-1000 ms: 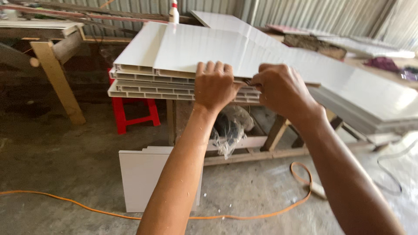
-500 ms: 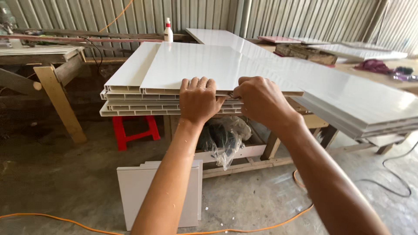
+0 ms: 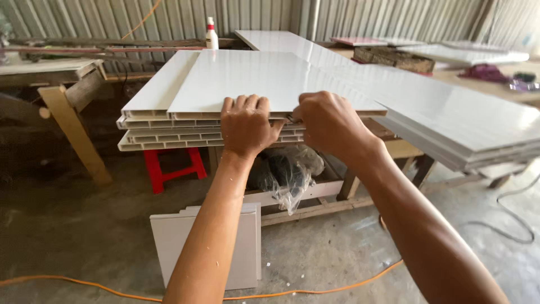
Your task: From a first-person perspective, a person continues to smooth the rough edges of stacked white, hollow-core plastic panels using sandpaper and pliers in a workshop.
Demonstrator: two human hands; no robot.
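Both hands, left hand and right hand, are gripping the top white panel at its near edge. It is looking light and stiff (hollow inside), probably slippery.

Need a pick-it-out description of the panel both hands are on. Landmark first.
Start at the corrugated metal wall; in front of it a stack of white hollow-core panels lies flat, ends facing the camera. The one meant is the top panel, gripped at its near edge by the left hand and right hand. Unlike the panels below, its whole glossy face shows.
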